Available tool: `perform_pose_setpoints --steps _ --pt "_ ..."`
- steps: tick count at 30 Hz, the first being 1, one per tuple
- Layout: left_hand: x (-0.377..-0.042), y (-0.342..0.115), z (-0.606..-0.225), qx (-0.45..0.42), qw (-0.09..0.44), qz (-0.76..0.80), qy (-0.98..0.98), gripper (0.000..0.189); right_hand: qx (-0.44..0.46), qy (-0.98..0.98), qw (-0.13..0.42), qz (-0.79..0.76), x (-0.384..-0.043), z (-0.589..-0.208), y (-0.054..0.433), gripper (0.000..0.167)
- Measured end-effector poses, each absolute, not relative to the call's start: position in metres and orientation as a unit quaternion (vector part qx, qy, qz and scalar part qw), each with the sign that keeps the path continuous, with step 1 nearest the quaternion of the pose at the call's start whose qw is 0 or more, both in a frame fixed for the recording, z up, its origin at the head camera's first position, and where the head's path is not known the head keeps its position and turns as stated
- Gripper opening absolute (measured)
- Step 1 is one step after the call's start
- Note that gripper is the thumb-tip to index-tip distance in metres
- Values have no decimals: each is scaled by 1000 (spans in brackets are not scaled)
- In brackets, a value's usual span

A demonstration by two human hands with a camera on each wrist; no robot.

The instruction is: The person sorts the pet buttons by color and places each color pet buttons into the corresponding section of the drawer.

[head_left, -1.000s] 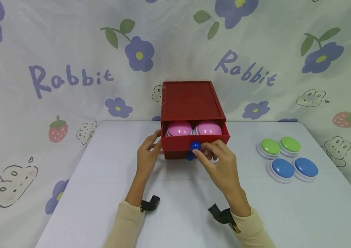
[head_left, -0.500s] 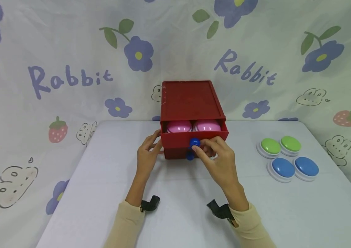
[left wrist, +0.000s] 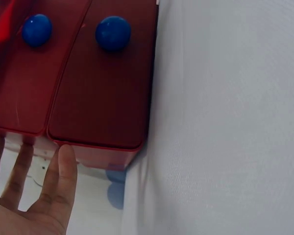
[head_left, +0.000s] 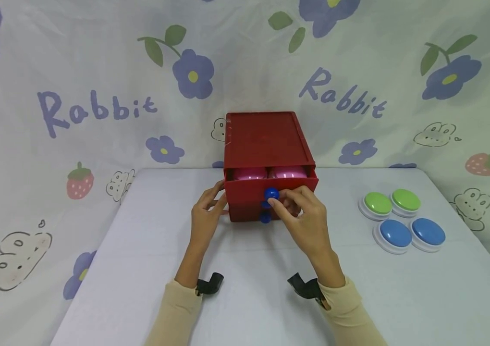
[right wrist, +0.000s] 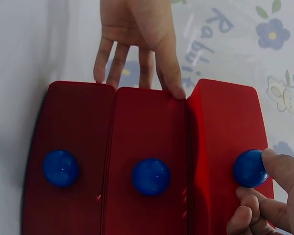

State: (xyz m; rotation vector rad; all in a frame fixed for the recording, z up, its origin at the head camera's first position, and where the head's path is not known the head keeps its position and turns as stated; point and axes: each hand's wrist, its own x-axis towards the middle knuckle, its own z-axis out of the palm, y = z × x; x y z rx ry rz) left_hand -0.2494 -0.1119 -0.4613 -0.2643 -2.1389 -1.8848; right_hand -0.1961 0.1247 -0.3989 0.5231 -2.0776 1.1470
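Note:
A small red three-drawer cabinet (head_left: 266,139) stands on the table, its top drawer (head_left: 245,188) pulled out a little. Over that drawer's front edge show the tops of two round pink push buttons (head_left: 250,174). With thumb and fingers my right hand (head_left: 307,216) pinches the top drawer's round blue knob (right wrist: 250,169). My left hand (head_left: 207,211), fingers extended, rests against the cabinet's left side. In the right wrist view the two lower drawers, with a middle knob (right wrist: 151,176) and a bottom knob (right wrist: 61,168), sit flush in the cabinet.
Two green push buttons (head_left: 378,203) and two blue ones (head_left: 395,234), all on white bases, sit grouped to the right on the white table (head_left: 249,288). A patterned cloth (head_left: 249,57) hangs right behind the cabinet.
The top drawer has slid further in, away from me, and less of the pink buttons shows. My right hand has moved forward with the knob; my left hand has stayed put.

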Motion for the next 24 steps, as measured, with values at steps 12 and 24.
perform_pose_setpoints --steps 12,24 --pt "-251 -112 -463 -97 139 -663 -729 43 198 -799 346 450 -206 -399 124 22" --pt "-240 -109 -445 -80 117 -663 -735 47 197 -795 339 463 -214 -400 124 22"
